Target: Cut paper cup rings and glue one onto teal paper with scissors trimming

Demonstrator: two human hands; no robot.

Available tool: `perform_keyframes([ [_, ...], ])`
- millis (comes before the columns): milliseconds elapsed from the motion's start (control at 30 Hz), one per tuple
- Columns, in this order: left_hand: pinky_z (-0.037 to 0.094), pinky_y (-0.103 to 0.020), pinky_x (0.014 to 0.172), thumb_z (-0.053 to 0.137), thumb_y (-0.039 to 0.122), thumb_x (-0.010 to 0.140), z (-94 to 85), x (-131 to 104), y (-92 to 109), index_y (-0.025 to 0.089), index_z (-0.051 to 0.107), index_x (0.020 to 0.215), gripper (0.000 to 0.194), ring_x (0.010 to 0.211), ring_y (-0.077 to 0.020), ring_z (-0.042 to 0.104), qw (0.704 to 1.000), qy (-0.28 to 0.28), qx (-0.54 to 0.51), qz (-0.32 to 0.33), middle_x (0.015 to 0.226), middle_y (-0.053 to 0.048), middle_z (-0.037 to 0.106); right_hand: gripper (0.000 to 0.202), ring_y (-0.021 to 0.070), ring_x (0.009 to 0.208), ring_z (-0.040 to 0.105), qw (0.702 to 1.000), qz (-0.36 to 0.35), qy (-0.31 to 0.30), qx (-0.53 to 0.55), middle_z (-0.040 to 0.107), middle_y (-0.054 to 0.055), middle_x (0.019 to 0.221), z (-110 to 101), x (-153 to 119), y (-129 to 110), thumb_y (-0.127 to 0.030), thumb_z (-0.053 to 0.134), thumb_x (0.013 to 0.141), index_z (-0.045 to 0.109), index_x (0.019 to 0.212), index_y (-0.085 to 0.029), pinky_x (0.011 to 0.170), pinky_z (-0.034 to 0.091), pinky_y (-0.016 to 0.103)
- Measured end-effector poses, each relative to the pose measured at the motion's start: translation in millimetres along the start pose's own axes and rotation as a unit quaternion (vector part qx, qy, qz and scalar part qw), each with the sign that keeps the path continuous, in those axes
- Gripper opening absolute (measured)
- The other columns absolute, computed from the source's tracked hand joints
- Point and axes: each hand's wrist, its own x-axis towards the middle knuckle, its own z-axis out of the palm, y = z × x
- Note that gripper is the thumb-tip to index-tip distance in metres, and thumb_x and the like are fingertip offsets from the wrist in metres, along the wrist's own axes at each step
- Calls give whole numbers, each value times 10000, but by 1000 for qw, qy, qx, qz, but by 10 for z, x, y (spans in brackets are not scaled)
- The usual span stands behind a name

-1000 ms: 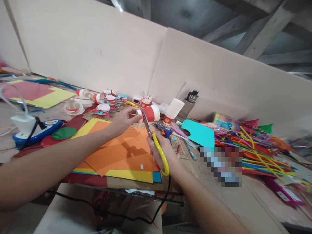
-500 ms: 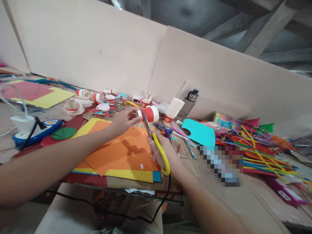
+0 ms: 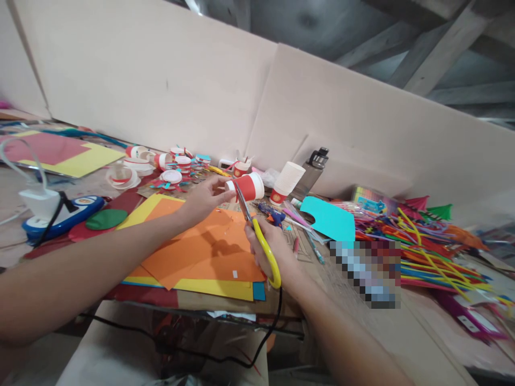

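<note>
Left hand: fingers and thumb of the left hand (image 3: 209, 197) pinch the near-left end of a red-and-white paper cup (image 3: 252, 187).
Right hand: the right hand (image 3: 273, 249) grips yellow-handled scissors (image 3: 266, 252) by the loops.
Cup place: held in the air beyond the orange paper (image 3: 189, 257), left of the stacked cups (image 3: 290, 177).
Cup axis: on its side, running left to right across the view, right end slightly raised; which end is the mouth, I cannot tell.
Scissors axis: handles toward the wearer, blades pointing away and up-left, meeting the cup near its left end.
Tabletop: brown and worn (image 3: 341, 321), strewn with coloured sheets, cut cup pieces (image 3: 172, 178) and a heap of bright fuzzy stems (image 3: 434, 262).
Room: pale panels (image 3: 161, 80) stand behind the table; grey beams (image 3: 438, 48) cross overhead.
Markings: a round gold emblem shows on the stack's red band, too small to read.
</note>
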Motion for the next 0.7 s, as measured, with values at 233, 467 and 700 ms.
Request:
perform_keyframes([
  [233, 574, -406, 828, 776, 477, 704, 60, 4, 110, 125, 655, 903, 423, 792, -171, 664, 983, 1, -142, -114, 899, -63, 693, 119, 90, 493, 437, 999, -20, -2, -44, 495, -34, 598, -31, 12, -35, -279, 451, 875, 466, 782, -206, 497, 294, 218],
  [467, 567, -404, 861, 794, 426, 698, 63, 19, 16, 138, 662, 975, 420, 823, -161, 661, 988, 11, -139, -67, 929, -49, 701, 139, 91, 495, 436, 999, -27, -17, 14, 479, -47, 593, -23, -9, -14, -315, 452, 895, 462, 802, -213, 484, 311, 206],
  [700, 567, -377, 846, 765, 411, 741, 38, 26, -30, 145, 665, 1019, 397, 825, -152, 655, 991, 0, -121, -52, 923, -43, 688, 113, 87, 480, 452, 999, -4, -19, 26, 497, -49, 578, -34, -31, -67, -282, 480, 888, 472, 799, -212, 487, 326, 203],
])
